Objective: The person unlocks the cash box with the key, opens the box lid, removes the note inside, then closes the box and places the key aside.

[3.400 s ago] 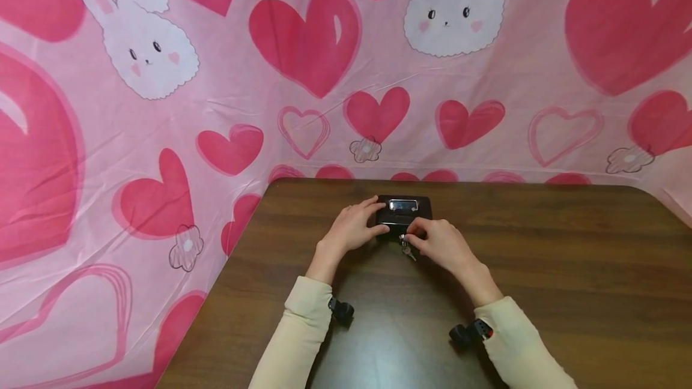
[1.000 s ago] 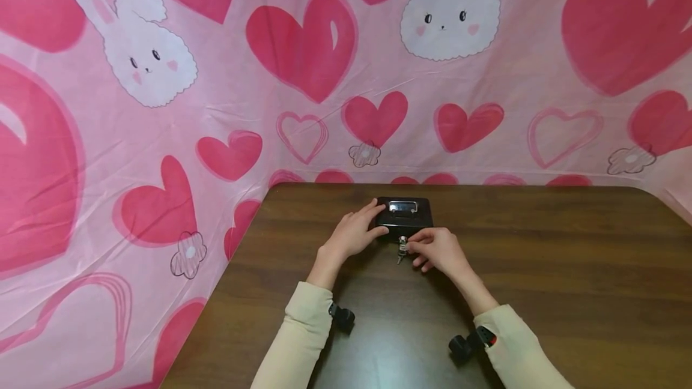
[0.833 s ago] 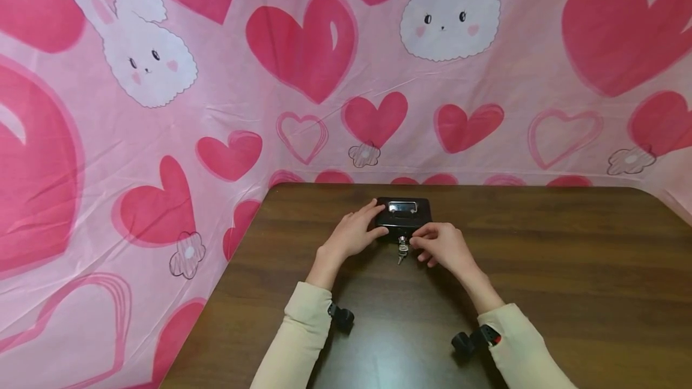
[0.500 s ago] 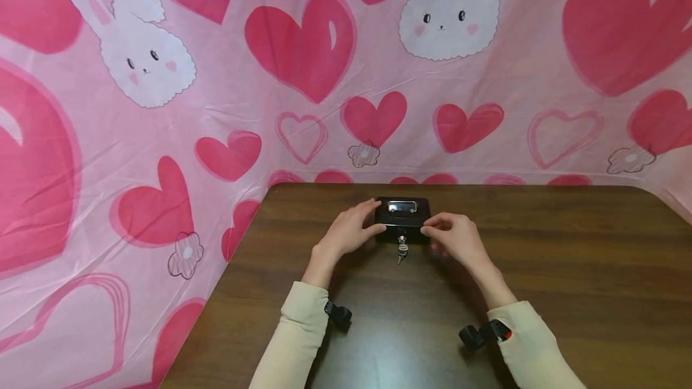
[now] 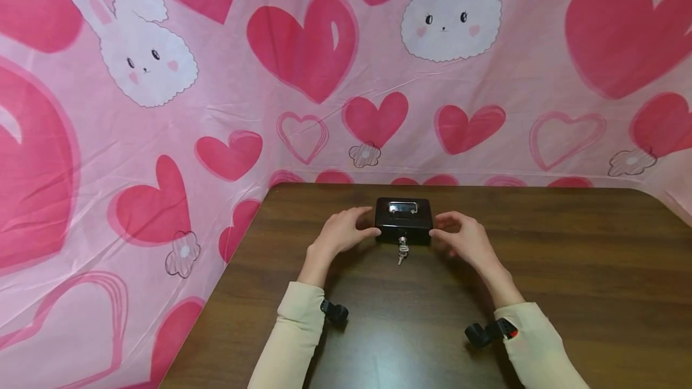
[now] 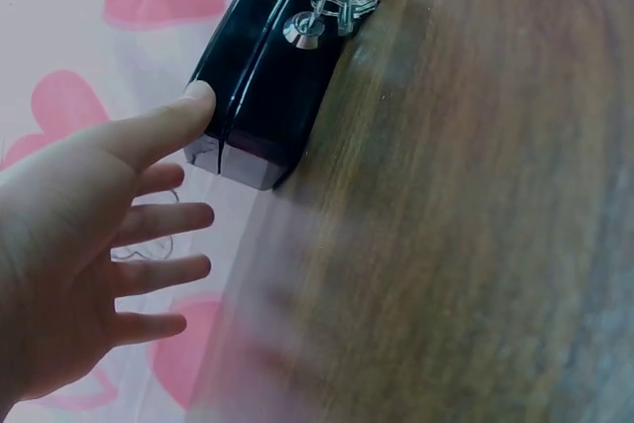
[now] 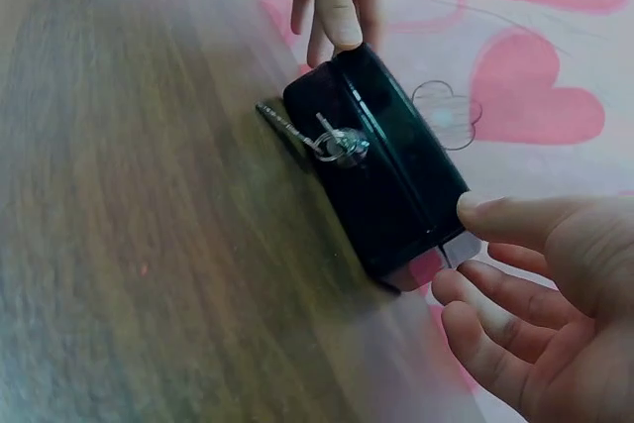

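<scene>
Head view, box: a small black cash box (image 5: 403,221) sits shut on the dark wood table (image 5: 540,269), near its far edge at 12 o'clock from the person.
Head view, keys: a key stands in the front lock with a second key hanging from it (image 5: 402,250), at 6 o'clock of the box.
Head view, hands: the left hand (image 5: 342,234) flanks the box at 9 o'clock and the right hand (image 5: 464,238) at 3 o'clock, fingers loosely spread, thumbs at the box's sides.
Left wrist view: the left thumb (image 6: 163,124) touches the box's end at the lid seam; the other fingers are straight and hold nothing.
Right wrist view: the right thumb (image 7: 515,220) meets the opposite end at the seam; the fingers are relaxed and empty.
Step, as I judge it: both hands are set to lift the lid, which calls for an even upward pull.
Room: broad bare wood lies toward 3 and 6 o'clock; the pink heart-and-bunny cloth (image 5: 162,107) hangs close behind at 12.
</scene>
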A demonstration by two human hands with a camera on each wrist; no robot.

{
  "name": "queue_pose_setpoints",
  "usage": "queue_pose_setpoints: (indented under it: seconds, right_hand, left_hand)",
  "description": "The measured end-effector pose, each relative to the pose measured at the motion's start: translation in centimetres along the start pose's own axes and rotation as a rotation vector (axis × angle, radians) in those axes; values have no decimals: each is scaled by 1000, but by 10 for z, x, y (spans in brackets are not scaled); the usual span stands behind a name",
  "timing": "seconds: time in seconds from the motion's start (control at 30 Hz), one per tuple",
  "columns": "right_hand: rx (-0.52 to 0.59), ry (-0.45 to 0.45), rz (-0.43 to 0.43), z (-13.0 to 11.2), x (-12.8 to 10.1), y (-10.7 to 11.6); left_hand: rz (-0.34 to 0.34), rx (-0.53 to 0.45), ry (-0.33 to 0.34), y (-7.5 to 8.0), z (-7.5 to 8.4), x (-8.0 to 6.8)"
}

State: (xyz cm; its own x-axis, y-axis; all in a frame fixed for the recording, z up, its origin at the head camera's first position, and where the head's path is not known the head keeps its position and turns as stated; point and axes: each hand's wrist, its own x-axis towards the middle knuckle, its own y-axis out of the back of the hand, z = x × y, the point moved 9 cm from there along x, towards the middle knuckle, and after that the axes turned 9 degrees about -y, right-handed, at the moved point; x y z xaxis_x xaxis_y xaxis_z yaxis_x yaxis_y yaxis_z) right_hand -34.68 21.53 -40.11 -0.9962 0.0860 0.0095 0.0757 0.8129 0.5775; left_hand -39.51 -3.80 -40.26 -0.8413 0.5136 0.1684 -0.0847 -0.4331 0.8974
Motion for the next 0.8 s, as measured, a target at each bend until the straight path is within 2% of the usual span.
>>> queue_pose_setpoints:
  seconds: [0.37,0.8]
  right_hand:
    - [-30,2,-41,4,1,-11]
    - [-1,13,-25,0,2,-14]
  left_hand:
    - [-15,-40,-2,-5,5,0]
    - [-25,-31,-46,-9,9,6]
